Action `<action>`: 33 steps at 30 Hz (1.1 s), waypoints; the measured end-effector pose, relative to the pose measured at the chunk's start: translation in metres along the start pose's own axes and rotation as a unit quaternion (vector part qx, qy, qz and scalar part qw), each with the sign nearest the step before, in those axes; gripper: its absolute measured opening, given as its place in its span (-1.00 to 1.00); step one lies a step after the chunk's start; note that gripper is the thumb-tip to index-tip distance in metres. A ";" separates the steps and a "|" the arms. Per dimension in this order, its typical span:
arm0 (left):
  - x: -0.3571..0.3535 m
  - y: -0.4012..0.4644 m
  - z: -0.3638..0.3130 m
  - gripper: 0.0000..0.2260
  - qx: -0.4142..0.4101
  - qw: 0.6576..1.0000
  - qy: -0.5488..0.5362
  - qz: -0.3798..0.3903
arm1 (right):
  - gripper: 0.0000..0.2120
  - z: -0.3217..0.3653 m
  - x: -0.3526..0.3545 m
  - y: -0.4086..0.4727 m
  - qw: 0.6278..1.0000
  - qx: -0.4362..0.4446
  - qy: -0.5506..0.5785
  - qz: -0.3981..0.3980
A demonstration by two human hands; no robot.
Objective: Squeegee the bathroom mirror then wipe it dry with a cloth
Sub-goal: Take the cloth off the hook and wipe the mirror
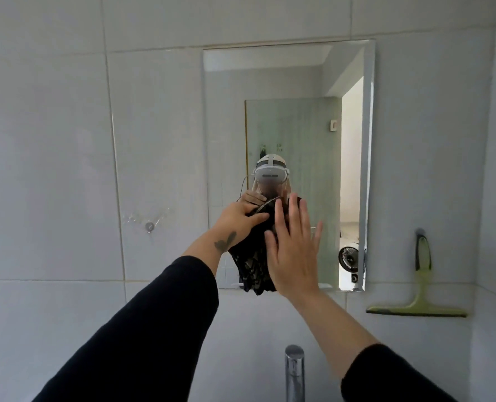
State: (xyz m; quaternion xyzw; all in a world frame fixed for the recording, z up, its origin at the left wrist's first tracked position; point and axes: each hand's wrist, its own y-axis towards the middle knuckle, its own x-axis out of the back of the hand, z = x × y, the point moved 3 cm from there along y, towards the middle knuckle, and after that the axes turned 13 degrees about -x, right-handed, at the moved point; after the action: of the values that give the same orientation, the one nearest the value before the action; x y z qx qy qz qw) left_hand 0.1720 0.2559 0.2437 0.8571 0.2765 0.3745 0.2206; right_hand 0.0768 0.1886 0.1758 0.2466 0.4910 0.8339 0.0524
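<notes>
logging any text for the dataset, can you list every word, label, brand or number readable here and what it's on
No readable text in this view.
Headset reflected in the mirror: any front marking is too small to read.
Green squeegee, dark cloth, tap: no print visible.

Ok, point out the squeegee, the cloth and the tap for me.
green squeegee (422,285), head view, on the handle stem above the blade.
dark cloth (251,266), head view, on the hanging lower folds.
chrome tap (294,372), head view, on the upright body.
</notes>
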 end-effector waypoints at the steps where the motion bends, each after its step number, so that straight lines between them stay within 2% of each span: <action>1: -0.003 0.003 -0.005 -0.80 -0.003 1.000 0.000 0.004 | -0.44 -0.004 -0.002 -0.005 1.000 0.005 -0.015 0.003; 4: -0.009 0.010 -0.020 -0.80 -0.019 1.000 0.007 0.020 | -0.35 -0.015 -0.010 -0.008 0.999 -0.024 -0.028 0.029; 8: -0.005 0.015 -0.031 -0.77 -0.049 0.998 -0.022 0.017 | -0.26 -0.013 -0.012 0.008 0.990 -0.022 0.117 0.071; 10: 0.004 0.021 -0.032 -0.76 -0.058 0.998 -0.036 0.008 | -0.25 -0.007 -0.013 0.021 0.988 -0.012 0.145 0.055; 13: 0.020 0.031 -0.027 -0.76 -0.073 0.994 -0.071 -0.034 | -0.28 0.005 -0.016 0.048 0.995 0.007 0.098 0.001; 18: 0.060 0.065 -0.011 -0.72 -0.121 0.980 -0.101 -0.126 | -0.28 0.033 -0.027 0.118 0.998 0.052 0.004 -0.027; 21: 0.087 0.087 0.002 -0.69 -0.137 0.976 -0.026 -0.167 | -0.25 0.052 -0.034 0.166 0.997 0.060 -0.025 -0.036; 24: 0.103 0.108 0.031 -0.61 -0.149 0.957 0.153 -0.196 | -0.27 0.077 -0.044 0.208 0.995 0.066 -0.059 -0.053; 29: 0.107 0.142 0.080 -0.44 -0.090 0.941 0.282 -0.161 | -0.34 0.115 -0.063 0.267 0.990 0.038 -0.099 -0.096; 33: 0.101 0.150 0.102 -0.40 -0.109 0.924 0.340 -0.139 | -0.35 0.140 -0.073 0.295 0.978 0.065 -0.134 -0.142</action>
State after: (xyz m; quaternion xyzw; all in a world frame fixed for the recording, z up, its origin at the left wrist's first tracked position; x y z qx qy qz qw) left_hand 0.3539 0.1910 0.3204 0.6021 0.4089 0.6366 0.2553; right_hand 0.2513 0.1239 0.4543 0.2870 0.5627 0.7434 0.2199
